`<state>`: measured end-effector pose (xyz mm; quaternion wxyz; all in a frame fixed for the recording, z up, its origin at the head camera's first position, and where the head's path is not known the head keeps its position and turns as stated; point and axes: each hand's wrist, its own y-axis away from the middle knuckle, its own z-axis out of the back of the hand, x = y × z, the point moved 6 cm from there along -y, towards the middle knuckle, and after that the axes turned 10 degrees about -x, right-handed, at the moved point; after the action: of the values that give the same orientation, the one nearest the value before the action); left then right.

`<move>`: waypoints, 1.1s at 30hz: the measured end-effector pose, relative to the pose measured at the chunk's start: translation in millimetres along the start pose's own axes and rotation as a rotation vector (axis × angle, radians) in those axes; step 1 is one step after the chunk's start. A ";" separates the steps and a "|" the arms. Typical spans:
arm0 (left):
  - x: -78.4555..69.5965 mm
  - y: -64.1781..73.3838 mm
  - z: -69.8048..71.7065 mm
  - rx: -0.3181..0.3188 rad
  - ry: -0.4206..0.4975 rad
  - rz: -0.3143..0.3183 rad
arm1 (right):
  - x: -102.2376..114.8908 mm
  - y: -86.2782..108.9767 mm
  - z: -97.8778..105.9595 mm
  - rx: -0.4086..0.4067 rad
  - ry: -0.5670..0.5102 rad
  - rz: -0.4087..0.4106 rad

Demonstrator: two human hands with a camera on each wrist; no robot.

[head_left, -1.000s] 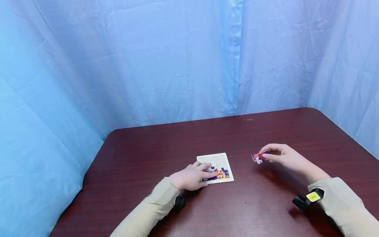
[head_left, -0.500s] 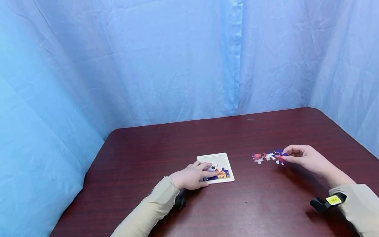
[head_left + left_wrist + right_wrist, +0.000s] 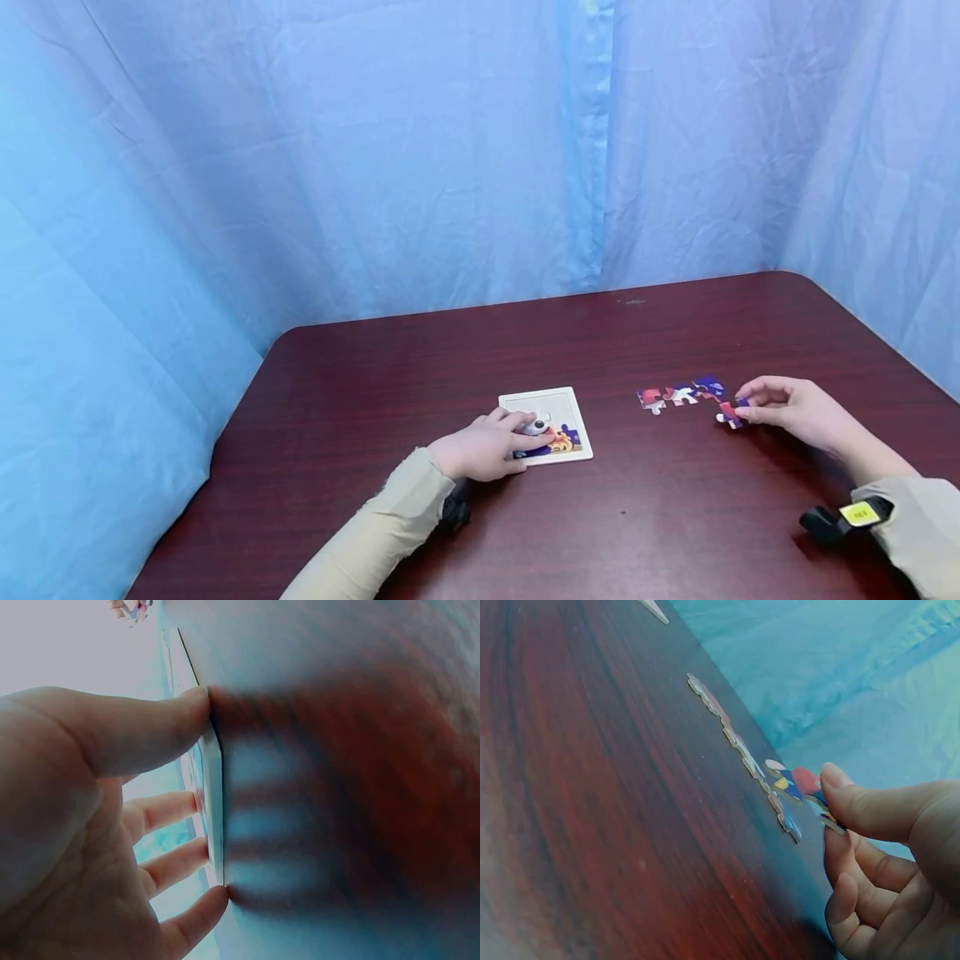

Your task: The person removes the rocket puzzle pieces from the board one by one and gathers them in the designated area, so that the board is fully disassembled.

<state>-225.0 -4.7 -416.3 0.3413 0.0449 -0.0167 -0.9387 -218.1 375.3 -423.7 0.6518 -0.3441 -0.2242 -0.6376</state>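
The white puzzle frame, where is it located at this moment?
In the head view, the white puzzle frame lies on the table, partly covered by the left hand, left of the loose puzzle pieces.

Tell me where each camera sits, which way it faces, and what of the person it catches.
Head: on the head, facing forward and down at the table; left hand, right hand and sleeves show.
Left wrist: on that wrist, looking at the edge of the white frame; the left thumb and fingers show large.
Right wrist: on that wrist, looking over the table toward the curtain; the right hand shows, pinching a puzzle piece.
Head and right wrist share that puzzle piece and the row of pieces.
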 end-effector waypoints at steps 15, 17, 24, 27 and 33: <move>-1.2 1.7 0.7 -0.015 -0.004 -0.019 | 7.8 -10.6 -7.9 0.054 0.209 0.037; -0.9 1.5 -0.3 -0.017 -0.006 -0.019 | 8.5 -12.1 -8.4 0.054 0.232 0.043; -1.1 0.0 0.3 -0.014 -0.013 -0.016 | 7.6 -13.6 -9.0 0.047 0.270 0.033; -1.8 -0.4 1.8 -0.010 -0.004 -0.012 | 6.6 -14.3 -8.7 0.045 0.282 0.033; -3.0 -1.5 1.7 -0.003 -0.007 -0.005 | 5.7 -14.6 -8.5 0.042 0.305 0.047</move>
<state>-223.8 -1.7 -414.6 0.3388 0.0413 -0.0163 -0.9398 -233.2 366.0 -422.7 0.7002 -0.2348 -0.1277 -0.6621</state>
